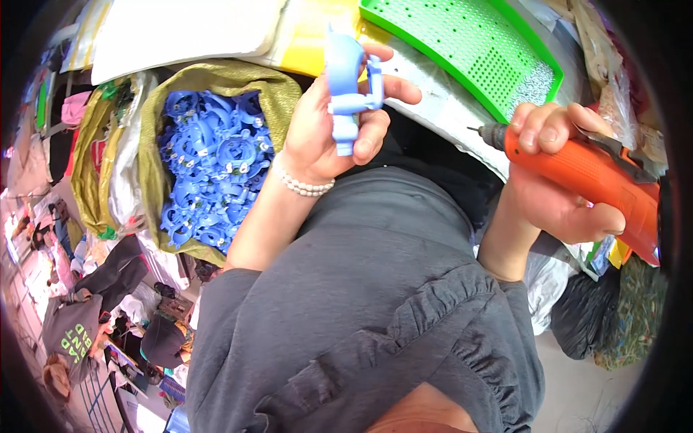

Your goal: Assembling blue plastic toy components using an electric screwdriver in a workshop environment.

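Observation:
A light-blue molded plastic part (346,101) with a curved upper section and a side arm is held up in my left hand (312,130), thumb and fingers closed around it. Beaded bracelets circle that wrist. On the right, my right hand (545,173) wraps around an orange electric screwdriver (588,177). Its thin bit points left toward the blue part, well apart from it. Beyond the screwdriver's tip lies a green perforated tray (462,50), with a heap of small silvery screws (533,88) in its near right corner.
To the left stands an olive woven sack (289,90) full of similar blue plastic parts (216,162). White and yellow sheets (188,36) cover the far work surface. Black bags (585,314) sit at the lower right. Another person (72,325) and much clutter are at the far left.

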A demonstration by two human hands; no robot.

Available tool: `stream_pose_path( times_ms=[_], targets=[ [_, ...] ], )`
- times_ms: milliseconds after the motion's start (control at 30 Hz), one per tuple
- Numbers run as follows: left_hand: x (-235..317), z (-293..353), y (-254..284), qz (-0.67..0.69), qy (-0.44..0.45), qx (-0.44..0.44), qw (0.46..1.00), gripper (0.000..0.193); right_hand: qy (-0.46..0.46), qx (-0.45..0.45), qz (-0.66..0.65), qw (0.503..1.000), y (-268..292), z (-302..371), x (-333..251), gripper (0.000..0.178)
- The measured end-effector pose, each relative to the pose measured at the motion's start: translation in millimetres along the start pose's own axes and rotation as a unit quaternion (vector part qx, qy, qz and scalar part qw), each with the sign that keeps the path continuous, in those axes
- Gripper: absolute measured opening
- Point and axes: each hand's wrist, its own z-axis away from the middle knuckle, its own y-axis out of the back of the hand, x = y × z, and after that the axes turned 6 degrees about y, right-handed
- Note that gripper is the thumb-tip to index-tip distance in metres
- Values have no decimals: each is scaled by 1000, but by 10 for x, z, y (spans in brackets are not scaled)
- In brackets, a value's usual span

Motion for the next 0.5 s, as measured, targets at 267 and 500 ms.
stream_pose_path(
  times_ms=[267,500],
  targets=[
    [8,88,59,20,-28,-72,997,51,17,8,-6,1000,6,63,-36,102],
    [-14,232,58,3,-56,-13,998,51,9,14,-27,999,-10,143,-12,96]
  ],
)
